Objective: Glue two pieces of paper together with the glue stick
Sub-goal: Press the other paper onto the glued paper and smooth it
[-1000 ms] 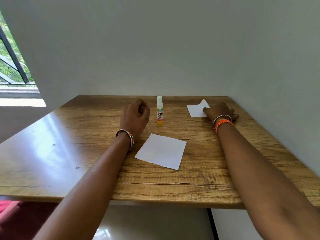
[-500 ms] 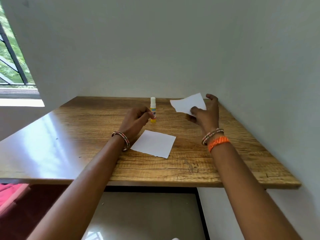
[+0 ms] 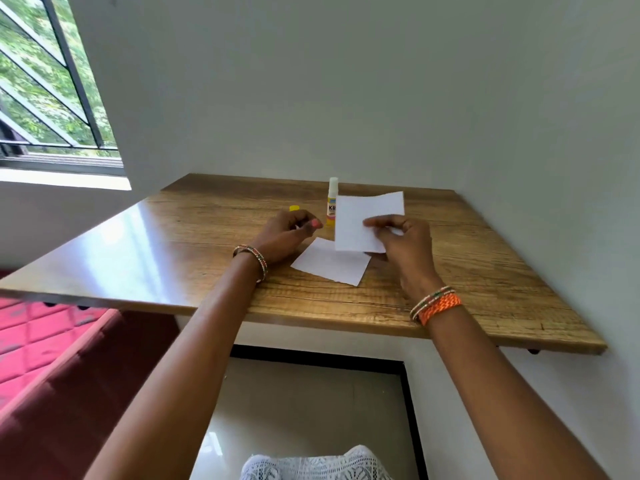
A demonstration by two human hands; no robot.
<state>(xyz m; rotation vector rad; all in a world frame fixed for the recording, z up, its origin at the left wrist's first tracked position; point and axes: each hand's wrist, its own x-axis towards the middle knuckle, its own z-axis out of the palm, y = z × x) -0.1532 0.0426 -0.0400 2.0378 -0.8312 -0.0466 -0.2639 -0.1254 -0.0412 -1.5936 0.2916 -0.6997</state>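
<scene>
Paper sheets: one small white sheet (image 3: pixel 360 223) is pinched upright in the right hand (image 3: pixel 403 245) above another sheet (image 3: pixel 329 263) flat on the wooden table (image 3: pixel 485 271). Left hand (image 3: pixel 287 233) curls loosely, gripping nothing, near the upright glue stick (image 3: pixel 331 199).

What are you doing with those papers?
A person is getting ready to glue two papers together. The right hand holds one white paper up above the wooden table. The other paper lies flat on the table beneath it. The left hand rests by the flat paper, with something small and yellow just behind it. The glue stick stands upright behind the papers, and neither hand holds it.
</scene>
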